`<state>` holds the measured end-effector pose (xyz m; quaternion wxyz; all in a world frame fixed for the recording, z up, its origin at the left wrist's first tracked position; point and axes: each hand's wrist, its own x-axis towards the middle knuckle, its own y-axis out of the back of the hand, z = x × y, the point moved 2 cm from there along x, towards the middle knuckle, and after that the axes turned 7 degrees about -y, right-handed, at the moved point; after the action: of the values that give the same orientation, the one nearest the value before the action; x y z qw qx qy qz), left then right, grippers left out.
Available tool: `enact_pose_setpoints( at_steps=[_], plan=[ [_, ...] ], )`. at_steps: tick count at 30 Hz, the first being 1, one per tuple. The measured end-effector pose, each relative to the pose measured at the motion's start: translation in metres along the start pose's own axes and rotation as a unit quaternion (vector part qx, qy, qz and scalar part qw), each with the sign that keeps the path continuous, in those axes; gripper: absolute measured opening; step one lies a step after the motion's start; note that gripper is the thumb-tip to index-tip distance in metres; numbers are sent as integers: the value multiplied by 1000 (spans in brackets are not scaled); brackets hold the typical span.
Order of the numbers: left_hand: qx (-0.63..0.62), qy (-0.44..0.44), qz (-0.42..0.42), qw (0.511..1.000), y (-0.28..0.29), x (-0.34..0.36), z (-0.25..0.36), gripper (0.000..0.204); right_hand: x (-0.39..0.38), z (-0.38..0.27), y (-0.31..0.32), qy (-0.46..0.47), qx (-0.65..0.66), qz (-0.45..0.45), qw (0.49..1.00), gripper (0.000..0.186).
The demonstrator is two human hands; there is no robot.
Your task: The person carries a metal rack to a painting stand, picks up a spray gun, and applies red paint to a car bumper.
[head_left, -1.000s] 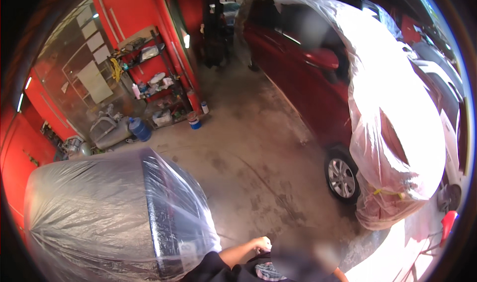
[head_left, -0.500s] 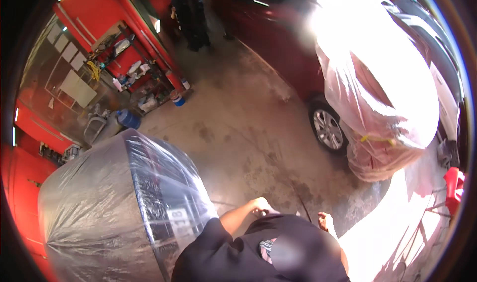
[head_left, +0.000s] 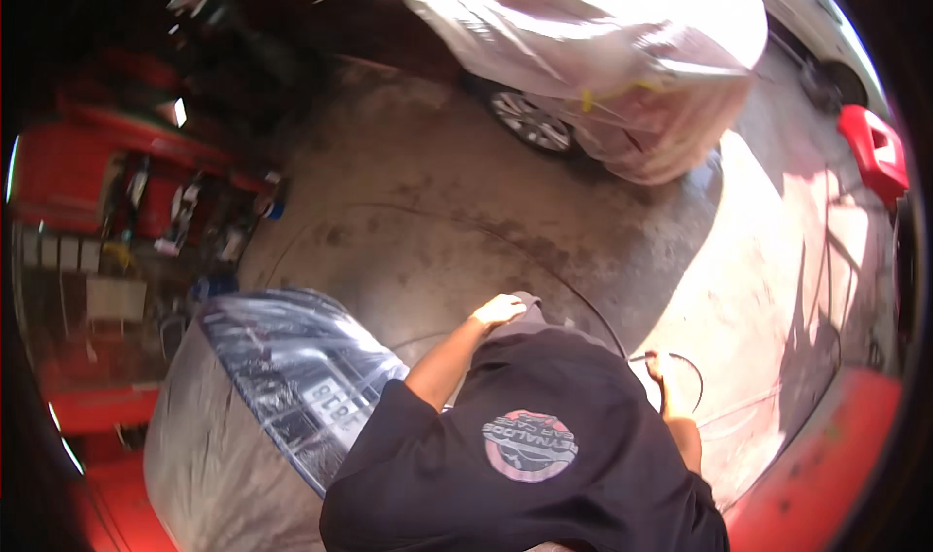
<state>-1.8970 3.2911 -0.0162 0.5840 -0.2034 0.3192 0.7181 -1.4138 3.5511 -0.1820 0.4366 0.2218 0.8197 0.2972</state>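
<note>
Right of lower centre, the right hand (head_left: 659,365) looks closed around a dark hose (head_left: 604,324); mid-frame, the left hand (head_left: 499,310) touches grey cloth (head_left: 529,302) (gripping or not, I cannot tell). The hose, probably light, springy and best held near its end, arcs across centre below the plastic-wrapped car (head_left: 603,61).

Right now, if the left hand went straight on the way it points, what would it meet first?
The left hand would likely meet the grey fabric right beside its fingers; whether they already touch is hard to judge.
</note>
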Motion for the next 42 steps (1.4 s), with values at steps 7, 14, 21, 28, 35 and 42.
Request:
enact_pose_setpoints(
  at_steps=[7,14,21,28,35,42],
  plan=[
    [-9,-11,-33,999,-31,50,65,67,-40,-118,70,-156,120,-42,980,45],
    [4,45,-153,987,-52,176,134,68,-34,-106,63,-197,212,-6,957,47],
    [-1,162,-193,968,-78,331,264,60,3,-2,144,-361,270,88,888,44],
    [196,56,-352,914,-137,494,432,59,53,6,293,-360,379,273,808,35],
    [328,-84,-388,857,-283,588,552,55,82,111,250,-413,424,303,747,32],
    [393,-110,-423,809,-407,621,617,58,82,284,321,-481,441,114,750,28]
  ],
)
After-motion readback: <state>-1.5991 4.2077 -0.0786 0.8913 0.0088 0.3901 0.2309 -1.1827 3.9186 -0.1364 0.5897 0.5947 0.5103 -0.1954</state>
